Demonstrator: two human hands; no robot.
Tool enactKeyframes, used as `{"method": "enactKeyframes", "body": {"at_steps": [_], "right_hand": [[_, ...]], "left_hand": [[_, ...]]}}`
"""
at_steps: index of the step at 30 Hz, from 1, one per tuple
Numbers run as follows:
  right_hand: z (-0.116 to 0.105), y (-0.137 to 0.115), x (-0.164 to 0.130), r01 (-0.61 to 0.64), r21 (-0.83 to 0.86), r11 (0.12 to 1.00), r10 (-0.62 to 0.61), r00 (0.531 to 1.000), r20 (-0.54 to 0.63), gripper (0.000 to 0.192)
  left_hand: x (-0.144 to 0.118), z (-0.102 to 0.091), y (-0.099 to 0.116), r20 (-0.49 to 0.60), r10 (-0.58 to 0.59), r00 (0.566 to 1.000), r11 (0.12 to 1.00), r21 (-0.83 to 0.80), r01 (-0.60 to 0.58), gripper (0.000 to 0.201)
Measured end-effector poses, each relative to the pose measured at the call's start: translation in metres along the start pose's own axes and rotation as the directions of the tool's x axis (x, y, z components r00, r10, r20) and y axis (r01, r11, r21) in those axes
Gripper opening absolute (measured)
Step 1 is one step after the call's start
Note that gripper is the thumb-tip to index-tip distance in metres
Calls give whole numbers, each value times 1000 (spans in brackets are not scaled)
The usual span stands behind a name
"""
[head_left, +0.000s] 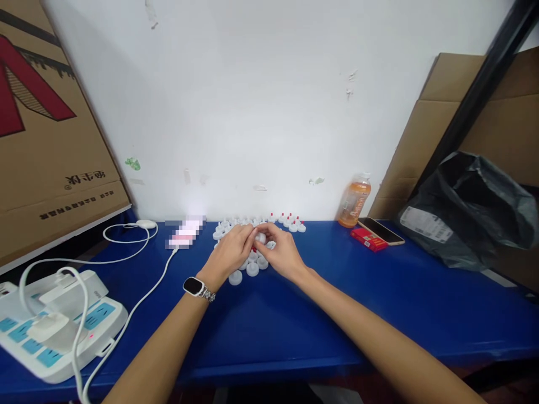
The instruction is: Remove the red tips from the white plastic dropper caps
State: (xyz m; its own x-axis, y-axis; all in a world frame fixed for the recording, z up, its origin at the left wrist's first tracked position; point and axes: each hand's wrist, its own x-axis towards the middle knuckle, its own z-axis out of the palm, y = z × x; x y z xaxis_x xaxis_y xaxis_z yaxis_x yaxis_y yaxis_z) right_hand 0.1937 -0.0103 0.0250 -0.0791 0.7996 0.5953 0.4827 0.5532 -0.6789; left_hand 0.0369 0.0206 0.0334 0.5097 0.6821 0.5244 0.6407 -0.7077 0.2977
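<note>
Hands meet at the centre of the blue table (379, 314): the left hand (231, 252) and right hand (281, 253) pinch one small white cap (261, 238) between their fingertips, both grips narrow and closed on it, held just above the cluster. Loose white caps (251, 268) lie under and around the hands, a few at 6 o'clock of them toward the near edge; red-tipped caps (292, 222) stand in rows at 12 to 1 o'clock, against the wall. Whether the held piece is one part or two being pressed together cannot be told, as the fingers cover it. Risks, as judged: the cap is small and smooth, so a slip of either pinch would likely drop it into the pile, where it is lost among look-alikes; the heels of the hands sit close over the loose caps, and a sideways drag could scatter them or tip the standing rows. An orange drink bottle (354, 201) stands at 2 o'clock beside a phone (382, 230) and a red pack (369, 239), well apart. A white cable (138, 306) runs from 11 o'clock to a power strip (54, 331) at 8 o'clock; a left elbow sweep could snag it. Wristwatch (194, 286) on the left wrist.
</note>
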Motion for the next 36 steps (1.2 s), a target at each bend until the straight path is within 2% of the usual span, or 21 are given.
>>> {"method": "enactKeyframes", "body": {"at_steps": [4,6,7,9,11,13,15,17,21,24,26,31,36], "right_hand": [[-4,-4,1,94,-106,990,-95,996,2,26],[-9,4,2,148,-174,974,-153,988,-13,24],[-13,10,3,161,-200,966,-170,985,-28,24],[-22,23,5,116,-233,965,-138,987,-77,21],[-28,34,7,-14,-222,975,-19,989,-144,18],[-30,39,8,-112,-177,978,83,983,-165,18],[-29,38,9,-110,-142,984,91,986,-137,18],[-28,35,9,-55,-161,985,36,992,-119,16],[-34,36,8,-52,-279,959,31,996,-78,18],[-43,39,9,-36,-334,942,66,995,80,17],[-47,40,9,-10,-383,924,71,987,146,16],[-54,37,10,35,-499,866,66,981,184,17],[-50,43,10,50,-485,873,97,957,273,18]], "left_hand": [[4,-3,-6,-58,-26,998,997,-71,21,37],[5,-9,-16,-115,-131,985,982,-154,113,43],[4,-13,-24,-162,-210,964,963,-203,175,46],[3,-18,-40,-224,-299,928,935,-266,237,46],[1,-17,-53,-185,-268,945,946,-234,223,38],[-1,-11,-58,-64,-176,982,971,-177,162,31],[-2,-3,-57,42,-106,993,985,-131,111,28],[-3,1,-52,84,-85,993,989,-111,94,32],[-5,0,-41,80,-86,993,987,-132,96,33],[-5,1,-33,50,-71,996,985,-152,78,29],[-4,4,-28,30,-56,998,985,-162,60,28],[-3,12,-23,51,-24,998,985,-171,32,28],[-4,12,-21,73,-31,997,986,-164,42,29]]}}
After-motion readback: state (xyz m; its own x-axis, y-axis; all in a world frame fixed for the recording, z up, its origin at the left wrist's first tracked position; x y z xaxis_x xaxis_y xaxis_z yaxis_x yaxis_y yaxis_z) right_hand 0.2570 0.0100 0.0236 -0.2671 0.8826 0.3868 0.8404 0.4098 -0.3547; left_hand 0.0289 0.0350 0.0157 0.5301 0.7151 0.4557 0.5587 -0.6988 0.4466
